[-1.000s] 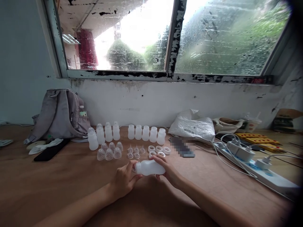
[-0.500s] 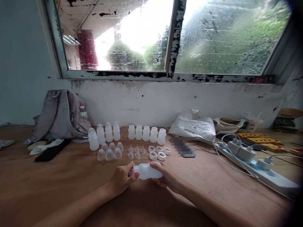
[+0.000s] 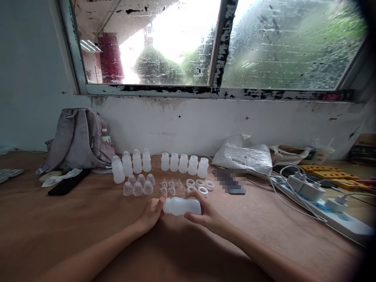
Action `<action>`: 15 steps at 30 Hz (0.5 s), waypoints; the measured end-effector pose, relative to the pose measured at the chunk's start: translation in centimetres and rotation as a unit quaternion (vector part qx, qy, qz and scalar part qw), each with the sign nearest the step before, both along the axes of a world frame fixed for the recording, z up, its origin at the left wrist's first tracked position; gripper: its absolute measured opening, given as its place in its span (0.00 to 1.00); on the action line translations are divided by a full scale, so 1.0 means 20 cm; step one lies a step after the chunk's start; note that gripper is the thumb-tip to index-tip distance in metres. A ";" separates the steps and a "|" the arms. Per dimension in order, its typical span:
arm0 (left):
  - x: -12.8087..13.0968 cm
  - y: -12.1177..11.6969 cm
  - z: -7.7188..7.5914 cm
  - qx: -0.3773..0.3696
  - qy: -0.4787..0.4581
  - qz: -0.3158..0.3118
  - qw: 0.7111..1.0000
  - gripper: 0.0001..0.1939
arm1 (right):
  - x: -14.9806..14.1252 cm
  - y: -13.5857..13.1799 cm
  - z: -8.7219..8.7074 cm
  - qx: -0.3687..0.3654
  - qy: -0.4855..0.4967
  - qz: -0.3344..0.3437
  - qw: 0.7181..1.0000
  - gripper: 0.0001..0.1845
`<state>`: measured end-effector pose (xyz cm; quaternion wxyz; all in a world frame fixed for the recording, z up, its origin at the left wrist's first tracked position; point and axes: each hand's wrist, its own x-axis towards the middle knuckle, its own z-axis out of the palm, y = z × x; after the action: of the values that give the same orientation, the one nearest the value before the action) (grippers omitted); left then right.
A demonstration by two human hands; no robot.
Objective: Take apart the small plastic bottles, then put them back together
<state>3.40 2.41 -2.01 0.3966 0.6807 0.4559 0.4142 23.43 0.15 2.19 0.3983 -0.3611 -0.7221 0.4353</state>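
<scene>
A white plastic bottle (image 3: 182, 206) lies on its side low over the brown table (image 3: 88, 219), held between both hands. My right hand (image 3: 205, 213) wraps its base end. My left hand (image 3: 151, 213) is closed around its neck end, and whether a small part sits under the fingers I cannot tell. Just beyond stand a row of capped bottles (image 3: 131, 164) and a row of uncapped bottles (image 3: 183, 163). In front of them lie clear dome caps (image 3: 138, 186), small clear nipples (image 3: 171, 186) and white rings (image 3: 200, 185).
A grey backpack (image 3: 78, 139) leans on the wall at the left, with a black flat object (image 3: 64, 183) beside it. A white plastic bag (image 3: 243, 156) lies right of the bottles. A power strip (image 3: 329, 211) with plugs and cables runs along the right.
The bottle and both hands have sunk toward the table and shifted slightly left. The view has tilted a little, so the rows sit higher in the frame.
</scene>
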 end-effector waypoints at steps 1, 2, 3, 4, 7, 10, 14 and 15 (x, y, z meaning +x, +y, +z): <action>0.00 0.01 -0.01 -0.016 -0.027 0.007 0.999 0.28 | 0.00 0.00 0.01 -0.001 -0.002 -0.003 1.000 0.18; 0.00 0.02 -0.01 -0.030 -0.058 0.014 0.998 0.26 | 0.00 0.01 0.01 -0.009 0.000 -0.010 1.000 0.18; 0.00 0.03 -0.01 -0.046 -0.090 0.017 0.995 0.24 | 0.00 0.01 0.01 -0.020 0.005 -0.020 1.000 0.17; 0.00 0.03 -0.01 -0.059 -0.120 0.016 0.991 0.23 | 0.00 0.02 0.01 -0.034 0.013 -0.032 0.999 0.17; -0.01 0.04 0.01 -0.071 -0.178 -0.002 0.982 0.19 | 0.01 0.04 0.00 -0.078 0.039 -0.058 0.995 0.15; -0.02 0.05 0.01 -0.072 -0.202 -0.007 0.977 0.17 | 0.02 0.07 -0.02 -0.098 0.066 -0.067 0.991 0.14; -0.02 0.07 0.00 -0.077 -0.201 0.012 0.976 0.16 | 0.03 0.09 -0.04 -0.106 0.096 -0.067 0.987 0.16; -0.02 0.07 0.00 -0.076 -0.197 0.015 0.977 0.16 | 0.03 0.09 -0.04 -0.108 0.099 -0.067 0.987 0.16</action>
<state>2.96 3.91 -2.06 0.5226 0.5472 0.4091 0.5100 23.97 1.91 1.35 0.4546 -0.4051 -0.6019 0.5167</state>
